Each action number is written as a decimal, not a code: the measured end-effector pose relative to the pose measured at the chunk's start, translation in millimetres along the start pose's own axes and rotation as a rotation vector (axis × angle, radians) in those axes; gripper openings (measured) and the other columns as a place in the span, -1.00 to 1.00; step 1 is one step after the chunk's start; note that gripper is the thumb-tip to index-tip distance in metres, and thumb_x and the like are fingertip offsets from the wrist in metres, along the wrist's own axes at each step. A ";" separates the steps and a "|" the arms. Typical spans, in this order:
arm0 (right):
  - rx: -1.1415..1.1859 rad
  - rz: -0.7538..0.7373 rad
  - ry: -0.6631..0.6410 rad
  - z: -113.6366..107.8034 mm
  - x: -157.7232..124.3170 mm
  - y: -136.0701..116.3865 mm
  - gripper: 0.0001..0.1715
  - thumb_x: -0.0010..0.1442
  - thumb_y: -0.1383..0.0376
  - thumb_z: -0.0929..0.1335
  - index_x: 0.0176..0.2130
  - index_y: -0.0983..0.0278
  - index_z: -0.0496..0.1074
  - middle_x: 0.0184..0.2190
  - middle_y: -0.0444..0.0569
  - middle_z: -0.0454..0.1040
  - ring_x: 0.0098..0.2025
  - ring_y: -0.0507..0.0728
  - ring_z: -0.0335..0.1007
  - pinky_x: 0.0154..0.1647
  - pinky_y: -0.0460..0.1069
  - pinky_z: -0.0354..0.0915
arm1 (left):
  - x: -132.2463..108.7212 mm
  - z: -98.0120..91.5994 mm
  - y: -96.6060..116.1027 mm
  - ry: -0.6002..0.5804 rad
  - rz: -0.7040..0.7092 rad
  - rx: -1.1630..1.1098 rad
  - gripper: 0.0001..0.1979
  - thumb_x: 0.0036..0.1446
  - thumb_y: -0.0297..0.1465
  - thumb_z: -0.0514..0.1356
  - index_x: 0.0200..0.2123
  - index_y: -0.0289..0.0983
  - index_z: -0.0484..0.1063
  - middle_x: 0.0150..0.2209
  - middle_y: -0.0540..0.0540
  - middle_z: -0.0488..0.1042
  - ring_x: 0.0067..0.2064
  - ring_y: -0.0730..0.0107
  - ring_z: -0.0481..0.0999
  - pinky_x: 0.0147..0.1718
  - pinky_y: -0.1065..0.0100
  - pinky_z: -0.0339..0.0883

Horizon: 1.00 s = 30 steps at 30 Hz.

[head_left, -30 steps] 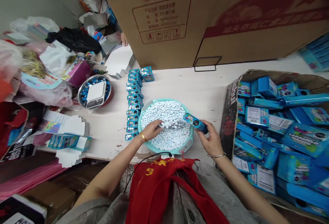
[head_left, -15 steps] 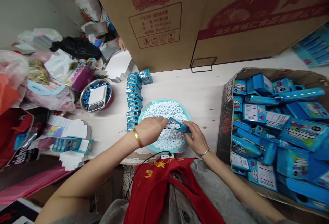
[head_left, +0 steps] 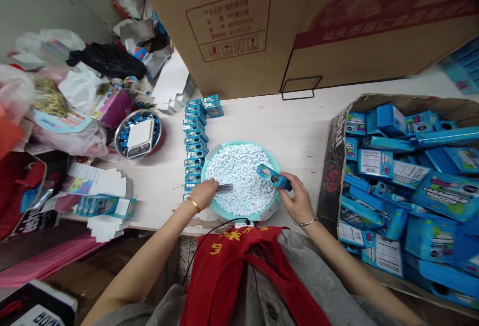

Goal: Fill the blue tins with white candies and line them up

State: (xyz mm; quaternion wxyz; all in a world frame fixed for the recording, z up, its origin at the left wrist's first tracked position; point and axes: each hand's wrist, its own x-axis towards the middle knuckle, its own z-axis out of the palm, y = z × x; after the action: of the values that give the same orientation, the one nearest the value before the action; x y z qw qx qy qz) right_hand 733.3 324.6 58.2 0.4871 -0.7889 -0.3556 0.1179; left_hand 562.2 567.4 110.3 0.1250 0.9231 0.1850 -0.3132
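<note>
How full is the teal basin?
Mostly full: the basin has pale blue candies covering its whole floor.

left hand (head_left: 203,194): palm down, curled | right hand (head_left: 298,201): fingers closed | hands well apart

Hands apart now, no longer together over the middle of the teal basin (head_left: 239,142): blue tin (head_left: 273,177) in right hand (head_left: 297,201) alone, pulled back toward the basin's right side, end tilted up; left hand (head_left: 203,194) dropped to near-left rim, small metal scoop (head_left: 224,187) showing, pointing into the mints (head_left: 243,176)
</note>
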 end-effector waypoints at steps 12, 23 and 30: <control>-0.008 0.129 0.094 -10.2 -1.9 10.0 -0.57 0.15 0.21 0.32 0.02 0.26 0.30 -0.10 0.06 0.44 -0.08 0.19 0.39 -0.03 0.11 0.33 | 58.5 68.8 46.7 0.227 0.165 -0.461 -0.71 0.14 -0.52 0.02 -0.05 -0.28 0.22 -0.10 -0.18 0.36 -0.07 0.27 0.38 -0.05 0.25 0.28; -0.038 -0.045 -0.019 -1.4 3.1 0.2 -0.55 0.15 0.37 0.25 0.06 0.20 0.28 -0.03 0.07 0.40 0.03 0.23 0.32 0.08 0.21 0.27 | -12.3 -62.5 34.8 0.266 0.469 -0.273 -0.75 0.18 -0.49 0.02 -0.05 -0.30 0.25 -0.13 -0.17 0.40 -0.09 0.28 0.40 -0.09 0.27 0.31; -0.007 -0.142 -0.076 16.4 1.5 -9.2 -0.48 0.15 0.42 0.24 0.11 0.17 0.25 0.02 0.06 0.38 0.09 0.22 0.29 0.11 0.22 0.27 | -29.7 -123.6 83.5 0.063 0.287 0.196 -0.77 0.16 -0.57 -0.01 -0.11 -0.35 0.30 -0.20 -0.20 0.42 -0.21 0.19 0.49 -0.29 0.23 0.39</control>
State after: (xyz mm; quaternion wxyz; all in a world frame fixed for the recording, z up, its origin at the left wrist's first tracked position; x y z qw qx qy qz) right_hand 721.5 339.3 58.1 0.4778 -0.7583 -0.4291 0.1117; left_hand 641.1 527.2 234.0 0.0721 0.9571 0.0236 -0.2796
